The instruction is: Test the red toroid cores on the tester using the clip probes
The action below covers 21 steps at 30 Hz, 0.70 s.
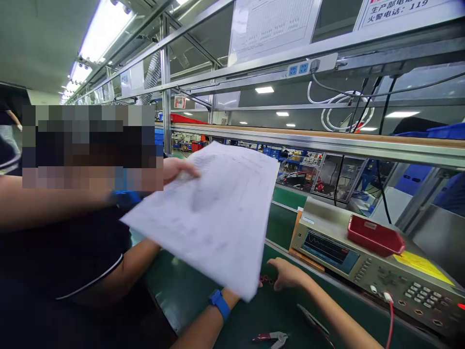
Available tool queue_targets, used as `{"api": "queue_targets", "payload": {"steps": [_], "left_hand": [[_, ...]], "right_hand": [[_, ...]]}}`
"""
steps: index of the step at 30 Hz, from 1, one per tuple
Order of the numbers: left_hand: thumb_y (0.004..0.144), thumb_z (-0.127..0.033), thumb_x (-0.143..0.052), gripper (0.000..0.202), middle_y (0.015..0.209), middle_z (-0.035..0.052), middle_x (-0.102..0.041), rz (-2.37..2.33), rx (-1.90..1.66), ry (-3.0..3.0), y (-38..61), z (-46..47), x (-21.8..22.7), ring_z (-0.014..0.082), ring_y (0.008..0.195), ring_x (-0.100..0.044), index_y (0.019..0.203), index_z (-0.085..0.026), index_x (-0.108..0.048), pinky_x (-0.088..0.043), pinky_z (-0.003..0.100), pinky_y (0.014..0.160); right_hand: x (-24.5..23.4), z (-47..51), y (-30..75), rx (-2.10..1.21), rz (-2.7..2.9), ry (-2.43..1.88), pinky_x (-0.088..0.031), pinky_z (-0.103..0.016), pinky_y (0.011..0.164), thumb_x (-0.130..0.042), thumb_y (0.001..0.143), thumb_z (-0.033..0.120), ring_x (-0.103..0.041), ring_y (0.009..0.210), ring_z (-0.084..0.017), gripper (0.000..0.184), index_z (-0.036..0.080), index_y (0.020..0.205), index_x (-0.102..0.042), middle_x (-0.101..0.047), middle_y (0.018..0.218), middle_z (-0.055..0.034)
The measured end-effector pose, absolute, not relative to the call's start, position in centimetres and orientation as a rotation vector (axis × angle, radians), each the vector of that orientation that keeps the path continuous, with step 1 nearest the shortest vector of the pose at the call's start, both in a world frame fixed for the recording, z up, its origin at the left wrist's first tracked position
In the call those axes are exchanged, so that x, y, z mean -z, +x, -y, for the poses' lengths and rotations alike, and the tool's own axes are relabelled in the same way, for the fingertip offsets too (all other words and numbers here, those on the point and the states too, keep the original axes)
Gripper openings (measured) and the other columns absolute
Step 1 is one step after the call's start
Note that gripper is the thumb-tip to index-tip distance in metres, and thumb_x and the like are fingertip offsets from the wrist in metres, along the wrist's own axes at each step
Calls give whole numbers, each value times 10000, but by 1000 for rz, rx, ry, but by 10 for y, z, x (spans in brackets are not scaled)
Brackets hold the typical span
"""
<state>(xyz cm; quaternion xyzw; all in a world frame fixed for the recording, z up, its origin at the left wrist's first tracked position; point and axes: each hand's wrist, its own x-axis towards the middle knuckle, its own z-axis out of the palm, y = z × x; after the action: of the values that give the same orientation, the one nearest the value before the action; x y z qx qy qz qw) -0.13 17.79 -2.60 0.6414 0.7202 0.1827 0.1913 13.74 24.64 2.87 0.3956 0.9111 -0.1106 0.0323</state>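
A large white sheet of paper (218,213), held out by a co-worker's hand (178,169), covers much of the bench in front of me. It hides most of my left hand (231,296), which has a blue band (220,305) at the wrist. Only the base of that hand and a fingertip past the paper's edge show. To the right of the sheet, my right hand (288,274) has its thumb and forefinger apart. Small red ring-like parts (268,279) lie between my two hands; whether either touches them is unclear. Red-handled pliers (272,338) lie nearer to me.
A bench meter (327,247) with a screen stands at the right, bearing a red tray (375,235) and a yellow sheet (423,266). A red lead (390,320) hangs from its front. A slim dark tool (312,318) lies beside my right forearm. The co-worker (65,257) stands close on my left.
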Motion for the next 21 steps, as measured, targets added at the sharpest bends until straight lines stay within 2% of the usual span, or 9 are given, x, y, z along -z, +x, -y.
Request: {"api": "queue_targets", "payload": {"steps": [3,7,13,16,18,21], "left_hand": [[816,-322,-599,242,1068,57,-564,-2018,-489,1841,2,-183,24,210,965,-546,991,-156,-583,-462,394,819],[835,-295,-577,180,1026,54,-584,-2017,-502,1872,0,-180,22,191,930,-559,925,-141,-598,-469,387,808],[838,-249,-571,134,959,44,-603,-2029,-542,1854,-18,-173,15,183,910,-566,891,-130,-601,-459,387,815],[810,-164,-572,69,913,52,-608,-2001,-597,1863,-28,-165,-4,191,889,-568,843,-122,-615,-443,369,808],[782,-113,-556,100,912,70,-601,-1945,-672,1893,-25,-152,-22,202,887,-563,851,-121,-628,-427,343,804],[796,-162,-530,177,941,35,-590,-1672,-789,1994,17,-121,-37,168,883,-554,948,-183,-619,-421,272,795]], "right_hand": [[-1,-258,125,508,-2764,1164,-475,-277,639,-631,777,266,-550,756,-125,209,137,931,-573,-572,944,-25],[15,-253,111,629,-2796,1172,-491,-292,662,-592,816,270,-554,799,-134,181,132,930,-567,-562,991,-37],[20,-239,92,797,-2789,1247,-510,-281,634,-553,851,282,-583,730,-118,178,125,933,-576,-601,885,-17],[2,-230,90,854,-2805,1347,-506,-274,623,-552,852,276,-580,696,-108,158,123,874,-585,-606,831,-5],[-23,-217,108,883,-2856,1427,-498,-276,639,-584,821,232,-575,700,-111,108,124,825,-593,-603,804,-3],[-66,-170,181,904,-2978,1565,-475,-260,716,-629,734,134,-566,767,-130,67,154,796,-619,-596,817,-10]]}}
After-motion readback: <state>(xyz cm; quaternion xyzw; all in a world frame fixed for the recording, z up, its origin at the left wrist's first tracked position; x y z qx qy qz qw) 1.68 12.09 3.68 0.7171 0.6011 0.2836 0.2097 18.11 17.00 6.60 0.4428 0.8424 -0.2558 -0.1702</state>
